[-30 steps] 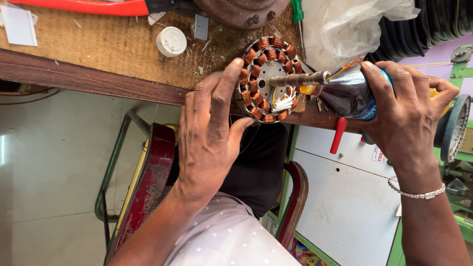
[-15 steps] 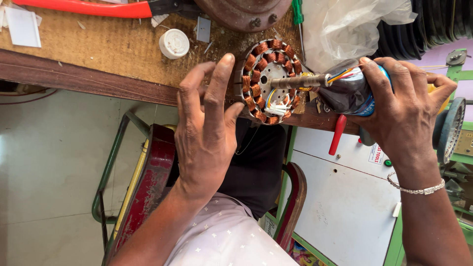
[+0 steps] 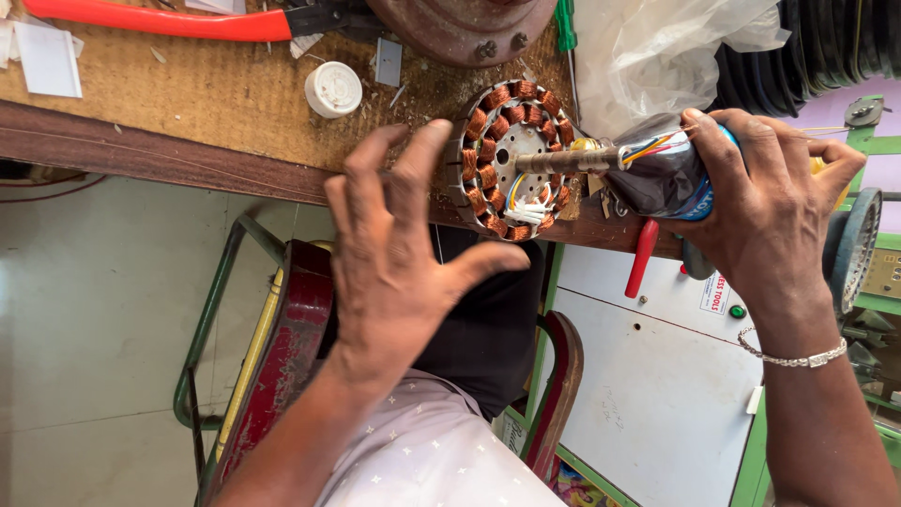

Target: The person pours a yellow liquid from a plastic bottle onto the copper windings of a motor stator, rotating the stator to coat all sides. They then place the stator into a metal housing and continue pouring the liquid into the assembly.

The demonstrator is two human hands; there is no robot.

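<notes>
A round fan stator [image 3: 514, 160] ringed with copper coils lies at the wooden bench's [image 3: 216, 103] front edge, its shaft pointing right. My right hand [image 3: 774, 202] grips a dark, glossy wrapped part [image 3: 662, 174] on the end of that shaft, where coloured wires come out. My left hand [image 3: 394, 258] hovers just left of the stator, fingers spread and fingertips close to its rim, holding nothing.
On the bench lie a white round cap [image 3: 333, 89], red-handled pliers [image 3: 160, 21], a rusty motor housing [image 3: 460, 26], a green screwdriver [image 3: 565, 23] and a clear plastic bag [image 3: 657, 56]. A red-handled tool [image 3: 641, 258] hangs at the bench edge. A red and green chair frame [image 3: 272, 357] stands below.
My left hand has come off the stator's left rim and drawn back to the left with fingers spread. The stator has turned slightly and now shows fully. The right hand keeps its grip.
</notes>
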